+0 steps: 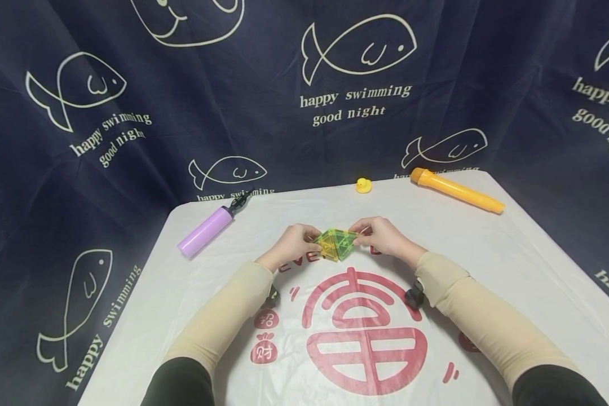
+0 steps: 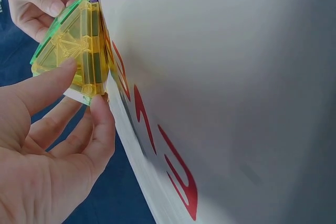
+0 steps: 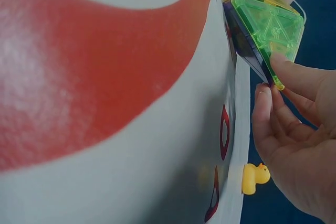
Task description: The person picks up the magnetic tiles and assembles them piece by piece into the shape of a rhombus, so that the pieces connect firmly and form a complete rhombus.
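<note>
Between both hands is a small cluster of see-through triangular magnetic tiles, joined at angles into a solid shape. Yellow tiles form its left side, green tiles its right, and a dark purple tile shows underneath in the right wrist view. My left hand pinches the yellow side, thumb on the tile's face and fingers at its edge. With thumb and fingers, my right hand pinches the green side's outer corner. Whether the shape touches the tabletop cannot be told.
A purple hand pump with a black end lies at the table's left. At the back edge sit a yellow rubber duck and an orange-yellow microphone-shaped stick. The white tablecloth bears red prints; a dark blue fish-patterned curtain hangs behind.
</note>
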A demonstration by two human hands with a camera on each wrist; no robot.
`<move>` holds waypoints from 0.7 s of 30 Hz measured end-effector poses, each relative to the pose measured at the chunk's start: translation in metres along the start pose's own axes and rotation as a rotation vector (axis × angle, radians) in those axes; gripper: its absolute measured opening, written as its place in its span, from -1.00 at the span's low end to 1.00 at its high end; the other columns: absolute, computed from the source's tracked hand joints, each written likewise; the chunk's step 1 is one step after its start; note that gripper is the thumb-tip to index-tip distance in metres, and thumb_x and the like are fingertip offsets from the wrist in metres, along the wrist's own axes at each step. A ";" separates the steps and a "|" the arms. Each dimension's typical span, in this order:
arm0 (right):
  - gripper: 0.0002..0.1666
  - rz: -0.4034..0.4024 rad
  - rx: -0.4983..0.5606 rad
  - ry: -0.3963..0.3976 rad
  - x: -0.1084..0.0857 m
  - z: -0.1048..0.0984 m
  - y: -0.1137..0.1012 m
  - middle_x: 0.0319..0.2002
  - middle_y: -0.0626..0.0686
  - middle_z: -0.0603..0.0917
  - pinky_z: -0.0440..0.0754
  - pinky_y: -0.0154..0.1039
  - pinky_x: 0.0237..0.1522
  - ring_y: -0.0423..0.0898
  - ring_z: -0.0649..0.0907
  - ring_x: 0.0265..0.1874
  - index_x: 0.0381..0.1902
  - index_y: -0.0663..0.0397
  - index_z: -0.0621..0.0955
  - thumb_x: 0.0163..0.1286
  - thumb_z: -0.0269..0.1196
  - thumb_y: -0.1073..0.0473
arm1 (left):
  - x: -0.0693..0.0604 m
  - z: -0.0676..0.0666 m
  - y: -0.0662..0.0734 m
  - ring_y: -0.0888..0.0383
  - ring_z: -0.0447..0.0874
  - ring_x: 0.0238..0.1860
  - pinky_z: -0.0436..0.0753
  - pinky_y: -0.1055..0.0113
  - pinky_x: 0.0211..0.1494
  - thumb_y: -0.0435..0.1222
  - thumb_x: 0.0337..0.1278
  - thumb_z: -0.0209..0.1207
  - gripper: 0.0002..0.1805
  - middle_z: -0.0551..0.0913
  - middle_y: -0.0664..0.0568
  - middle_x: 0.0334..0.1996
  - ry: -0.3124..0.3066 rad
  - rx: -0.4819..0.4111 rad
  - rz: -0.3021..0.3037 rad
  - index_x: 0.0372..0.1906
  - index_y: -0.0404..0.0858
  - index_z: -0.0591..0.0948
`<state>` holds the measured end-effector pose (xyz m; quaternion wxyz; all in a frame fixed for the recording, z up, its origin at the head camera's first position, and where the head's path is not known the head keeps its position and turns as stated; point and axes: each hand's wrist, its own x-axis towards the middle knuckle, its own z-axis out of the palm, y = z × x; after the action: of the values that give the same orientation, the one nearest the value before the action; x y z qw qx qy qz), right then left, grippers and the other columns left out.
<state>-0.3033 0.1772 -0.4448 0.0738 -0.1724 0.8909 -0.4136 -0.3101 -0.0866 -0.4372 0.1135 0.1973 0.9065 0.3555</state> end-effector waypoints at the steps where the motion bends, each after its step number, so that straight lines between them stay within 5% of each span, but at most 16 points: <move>1: -0.68 0.008 0.005 -0.002 0.000 0.000 0.000 -0.05 0.18 0.73 0.68 -0.16 -0.20 0.06 0.72 -0.12 0.04 0.24 0.71 0.33 0.41 0.30 | 0.000 0.000 0.000 0.11 0.71 -0.07 0.66 0.23 0.06 -0.34 0.20 0.41 -0.65 0.77 -0.02 -0.11 0.002 0.003 0.005 0.09 -0.29 0.72; 5: -0.67 0.036 0.019 -0.005 0.000 -0.002 -0.001 -0.01 0.20 0.72 0.66 -0.23 -0.32 0.05 0.71 -0.14 0.06 0.22 0.71 0.35 0.40 0.30 | 0.002 0.002 0.000 0.12 0.72 -0.07 0.65 0.23 0.07 -0.34 0.19 0.41 -0.66 0.78 -0.02 -0.12 0.003 0.002 0.015 0.07 -0.29 0.73; 14: -0.65 0.023 -0.006 0.005 0.005 -0.007 -0.008 0.01 0.20 0.72 0.66 -0.07 -0.05 0.09 0.70 -0.06 0.08 0.25 0.70 0.35 0.39 0.31 | 0.004 0.004 0.000 0.10 0.73 -0.05 0.66 0.25 0.07 -0.34 0.20 0.41 -0.66 0.77 -0.02 -0.10 0.009 0.021 0.012 0.07 -0.27 0.72; 21: -0.66 0.018 -0.022 0.005 0.011 -0.010 -0.012 0.02 0.21 0.72 0.66 -0.08 -0.10 0.09 0.69 -0.07 0.09 0.24 0.70 0.36 0.37 0.34 | 0.009 0.004 -0.003 0.07 0.72 -0.05 0.65 0.24 0.08 -0.34 0.14 0.45 -0.62 0.74 -0.05 -0.11 0.024 0.029 0.024 0.08 -0.29 0.69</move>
<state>-0.3135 0.1728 -0.4294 0.0732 -0.1640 0.8971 -0.4036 -0.3175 -0.0823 -0.4423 0.0956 0.2054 0.9105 0.3459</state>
